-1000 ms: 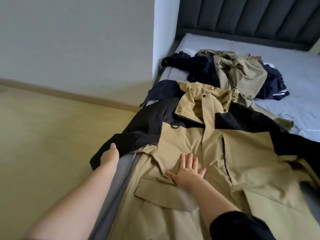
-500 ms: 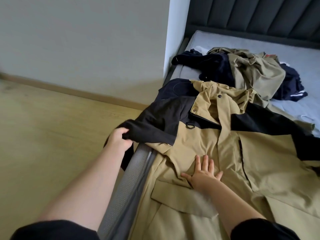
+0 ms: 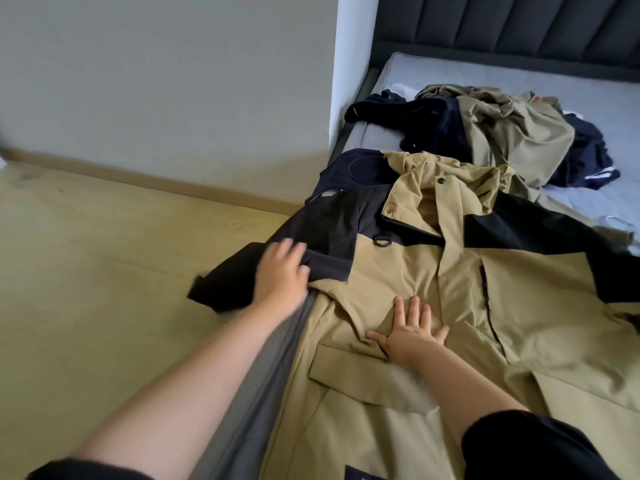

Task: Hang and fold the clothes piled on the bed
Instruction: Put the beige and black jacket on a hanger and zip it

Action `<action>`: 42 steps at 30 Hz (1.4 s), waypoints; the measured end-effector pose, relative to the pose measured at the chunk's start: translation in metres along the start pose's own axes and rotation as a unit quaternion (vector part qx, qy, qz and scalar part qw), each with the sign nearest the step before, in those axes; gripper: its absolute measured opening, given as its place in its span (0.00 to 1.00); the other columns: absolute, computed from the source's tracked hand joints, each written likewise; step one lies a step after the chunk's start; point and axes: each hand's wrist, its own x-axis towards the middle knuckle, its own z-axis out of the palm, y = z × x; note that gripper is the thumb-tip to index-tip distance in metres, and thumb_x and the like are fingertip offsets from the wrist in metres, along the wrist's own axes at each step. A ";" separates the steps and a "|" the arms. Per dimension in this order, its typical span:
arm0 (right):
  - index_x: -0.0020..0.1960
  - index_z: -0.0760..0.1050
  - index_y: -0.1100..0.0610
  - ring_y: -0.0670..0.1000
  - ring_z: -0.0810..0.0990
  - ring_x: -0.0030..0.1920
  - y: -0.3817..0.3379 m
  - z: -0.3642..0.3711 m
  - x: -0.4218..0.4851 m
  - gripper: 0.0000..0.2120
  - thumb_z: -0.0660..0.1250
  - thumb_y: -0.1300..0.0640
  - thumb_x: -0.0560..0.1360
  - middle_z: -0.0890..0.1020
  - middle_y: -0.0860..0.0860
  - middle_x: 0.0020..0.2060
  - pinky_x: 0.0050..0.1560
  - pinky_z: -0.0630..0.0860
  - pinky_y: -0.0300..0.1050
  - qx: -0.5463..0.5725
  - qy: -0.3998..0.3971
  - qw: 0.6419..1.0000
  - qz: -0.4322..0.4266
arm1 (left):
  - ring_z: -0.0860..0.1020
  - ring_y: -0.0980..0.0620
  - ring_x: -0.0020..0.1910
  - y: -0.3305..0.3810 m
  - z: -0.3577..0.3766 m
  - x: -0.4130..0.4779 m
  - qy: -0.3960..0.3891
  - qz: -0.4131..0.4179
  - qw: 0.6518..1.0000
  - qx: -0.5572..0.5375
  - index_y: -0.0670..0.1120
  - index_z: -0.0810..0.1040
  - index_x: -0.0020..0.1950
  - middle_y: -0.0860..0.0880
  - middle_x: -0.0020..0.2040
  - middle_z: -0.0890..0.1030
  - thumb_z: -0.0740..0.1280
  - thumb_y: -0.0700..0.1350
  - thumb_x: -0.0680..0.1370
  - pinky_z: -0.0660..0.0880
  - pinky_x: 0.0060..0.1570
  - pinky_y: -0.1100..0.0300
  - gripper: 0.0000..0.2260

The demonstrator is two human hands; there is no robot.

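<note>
Left hand (image 3: 282, 271): fingers curled on the black sleeve (image 3: 221, 285), which hangs off the bed (image 3: 485, 74) edge, probably to fold it inward.
Right hand (image 3: 412, 332): flat, fingers spread, pinning the jacket (image 3: 536, 306) front beneath it against sliding.
Pile (image 3: 502, 133): beyond both hands.

I wear black short sleeves, seen only at the near edge: the left sleeve (image 3: 86, 471) as a dark, soft-edged band, the right sleeve (image 3: 530, 445) as a broader rounded cuff. Beyond each hem I am bare-armed down to the left hand (image 3: 282, 275) and right hand (image 3: 412, 336).
</note>
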 end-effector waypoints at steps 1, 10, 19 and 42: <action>0.75 0.27 0.50 0.57 0.31 0.75 -0.001 -0.002 -0.002 0.48 0.48 0.24 0.70 0.30 0.53 0.75 0.69 0.39 0.70 -0.001 -0.001 1.000 -0.001 | 0.55 0.47 0.75 0.018 0.009 -0.004 -0.073 0.072 0.995 0.022 0.51 0.58 0.76 0.49 0.76 0.59 0.54 0.50 0.82 0.56 0.72 0.48 0.22; 0.78 0.50 0.50 0.54 0.56 0.76 0.047 -0.046 -0.027 0.38 0.63 0.40 0.75 0.54 0.52 0.77 0.73 0.57 0.51 0.097 -0.007 0.987 -0.127 | 0.42 0.44 0.77 0.089 0.039 -0.015 -0.267 -0.046 0.937 0.220 0.51 0.46 0.79 0.48 0.79 0.42 0.56 0.45 0.80 0.41 0.72 0.40 0.30; 0.78 0.40 0.43 0.52 0.41 0.77 0.231 -0.018 -0.051 0.30 0.45 0.38 0.80 0.41 0.48 0.78 0.74 0.45 0.63 0.033 0.041 0.994 0.091 | 0.38 0.44 0.77 0.253 0.127 -0.042 -0.270 0.081 0.957 0.069 0.58 0.41 0.78 0.51 0.79 0.41 0.45 0.57 0.82 0.43 0.72 0.38 0.25; 0.70 0.65 0.56 0.61 0.74 0.63 0.318 -0.129 0.025 0.20 0.47 0.55 0.81 0.75 0.59 0.62 0.70 0.56 0.61 -0.093 0.225 0.961 0.135 | 0.50 0.49 0.77 0.271 0.199 -0.057 -0.066 0.147 0.978 0.134 0.52 0.61 0.76 0.49 0.77 0.60 0.48 0.55 0.76 0.47 0.72 0.41 0.28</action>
